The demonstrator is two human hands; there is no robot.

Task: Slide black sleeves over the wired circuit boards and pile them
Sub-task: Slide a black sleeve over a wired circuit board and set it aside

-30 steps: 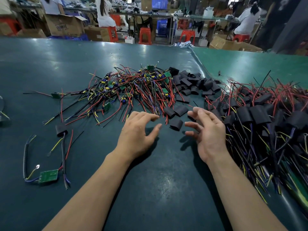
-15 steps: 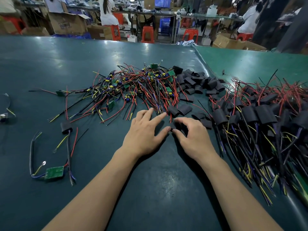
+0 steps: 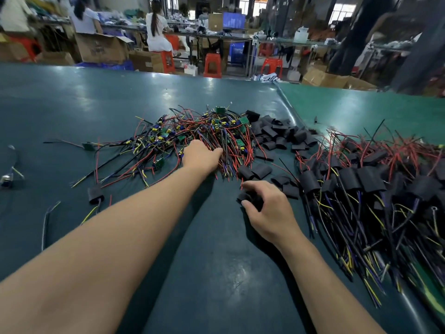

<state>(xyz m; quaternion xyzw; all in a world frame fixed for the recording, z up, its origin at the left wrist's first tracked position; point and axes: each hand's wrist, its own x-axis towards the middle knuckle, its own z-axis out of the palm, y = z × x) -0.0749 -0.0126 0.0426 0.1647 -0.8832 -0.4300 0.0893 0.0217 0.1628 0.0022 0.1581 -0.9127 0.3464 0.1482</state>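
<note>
A tangle of bare green circuit boards with red, black and yellow wires (image 3: pixel 204 136) lies mid-table. My left hand (image 3: pixel 201 156) reaches into its near edge, fingers buried among the wires; what they hold is hidden. My right hand (image 3: pixel 267 210) pinches a black sleeve (image 3: pixel 248 197) just above the table. Loose black sleeves (image 3: pixel 277 136) lie behind and to the right of the tangle. The pile of sleeved boards (image 3: pixel 375 186) spreads along the right side.
A sleeved board (image 3: pixel 95 195) and loose wires lie at the left on the dark green table (image 3: pixel 72 104). A lighter green table (image 3: pixel 361 109) adjoins at the right. Behind are cardboard boxes, red stools and seated people.
My left hand moved forward from the table into the wired boards. My right hand picked a black sleeve off the table and drew back slightly.
</note>
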